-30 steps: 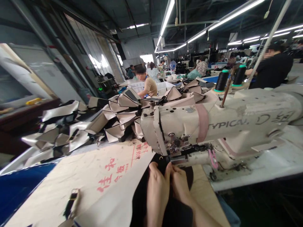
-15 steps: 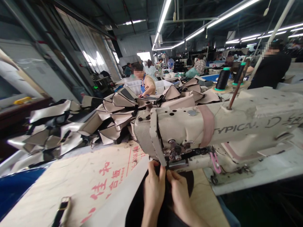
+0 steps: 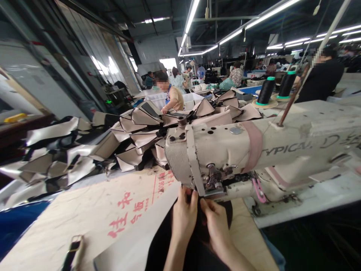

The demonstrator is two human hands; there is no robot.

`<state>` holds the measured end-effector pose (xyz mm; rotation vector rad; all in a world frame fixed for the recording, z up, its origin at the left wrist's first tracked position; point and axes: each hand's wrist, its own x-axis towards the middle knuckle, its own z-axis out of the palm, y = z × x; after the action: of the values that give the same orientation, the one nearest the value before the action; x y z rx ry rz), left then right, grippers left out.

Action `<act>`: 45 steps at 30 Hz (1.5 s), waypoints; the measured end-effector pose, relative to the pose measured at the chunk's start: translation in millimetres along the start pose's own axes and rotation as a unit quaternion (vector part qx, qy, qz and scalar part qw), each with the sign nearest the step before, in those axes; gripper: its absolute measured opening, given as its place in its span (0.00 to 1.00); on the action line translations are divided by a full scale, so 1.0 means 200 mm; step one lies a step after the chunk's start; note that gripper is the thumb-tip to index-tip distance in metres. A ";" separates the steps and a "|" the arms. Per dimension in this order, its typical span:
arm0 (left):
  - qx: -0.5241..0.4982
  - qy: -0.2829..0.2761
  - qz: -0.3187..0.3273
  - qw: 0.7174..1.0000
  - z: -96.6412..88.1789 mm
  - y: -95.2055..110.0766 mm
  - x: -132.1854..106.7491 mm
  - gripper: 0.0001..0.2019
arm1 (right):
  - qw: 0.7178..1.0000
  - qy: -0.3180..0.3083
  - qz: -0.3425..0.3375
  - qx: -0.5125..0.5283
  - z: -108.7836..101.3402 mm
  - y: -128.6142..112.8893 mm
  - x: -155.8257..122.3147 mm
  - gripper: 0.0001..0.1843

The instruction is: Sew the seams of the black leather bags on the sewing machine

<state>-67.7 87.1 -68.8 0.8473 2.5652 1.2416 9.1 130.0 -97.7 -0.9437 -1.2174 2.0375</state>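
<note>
A cream sewing machine (image 3: 254,150) lies across the right half of the view, its needle end pointing at me. My left hand (image 3: 183,218) and my right hand (image 3: 216,226) rest side by side on a piece of black fabric (image 3: 169,244) just under the machine's head. The fingers of both hands are pressed down on the fabric, with their tips hidden beneath the head. The needle itself is out of sight behind the head.
A heap of beige and black cut pieces (image 3: 113,143) covers the table beyond. Cardboard with red characters (image 3: 113,214) lies on the left, a buckled strap (image 3: 72,250) on it. Two black thread cones (image 3: 266,92) stand behind the machine. Other people work at tables farther back.
The view has shifted a little, so the machine head sits slightly right and higher. Both hands have edged up under the head with the black fabric.
</note>
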 end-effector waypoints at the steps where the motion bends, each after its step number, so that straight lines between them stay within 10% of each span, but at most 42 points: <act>1: 0.001 0.002 0.000 1.000 0.00 0.00 0.00 0.09 | 1.000 -0.001 -0.001 -0.002 0.00 0.00 0.00 0.20; 17: 0.054 0.016 -0.010 0.998 0.01 0.00 0.04 0.10 | 0.998 0.032 0.032 0.051 0.01 0.00 0.04 0.21; 23: 0.039 0.027 -0.017 0.999 0.02 -0.02 0.03 0.11 | 0.985 -0.098 -0.031 -0.136 -0.15 -0.10 0.02 0.23; 25: 0.028 0.026 -0.013 0.999 0.02 -0.02 0.03 0.11 | 0.945 -0.063 -0.171 -0.271 -0.37 -0.24 -0.01 0.20; 28: 0.018 0.016 -0.008 1.000 0.02 -0.02 0.04 0.10 | 0.734 0.214 -0.476 -0.434 -0.84 -0.49 -0.01 0.11; 30: 0.027 0.022 -0.007 0.999 0.03 -0.01 0.04 0.09 | 0.585 0.333 -0.525 -0.521 -1.15 -0.60 0.01 0.17; 32: 0.041 0.032 -0.007 0.999 0.03 -0.01 0.03 0.10 | 0.509 0.313 -0.524 -0.606 -1.38 -0.61 0.05 0.18; 39: 0.072 0.059 0.011 0.996 0.03 0.00 0.00 0.11 | 0.500 0.244 -0.521 -0.648 -1.57 -0.35 0.06 0.23; 45: 0.056 0.060 0.008 0.997 0.03 0.01 -0.01 0.11 | 0.503 0.245 -0.522 -0.644 -1.55 -0.41 0.04 0.25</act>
<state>-62.9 90.7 -70.5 0.8401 2.7497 1.1981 264.4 322.8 -129.9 -0.7810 -2.0840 -0.3687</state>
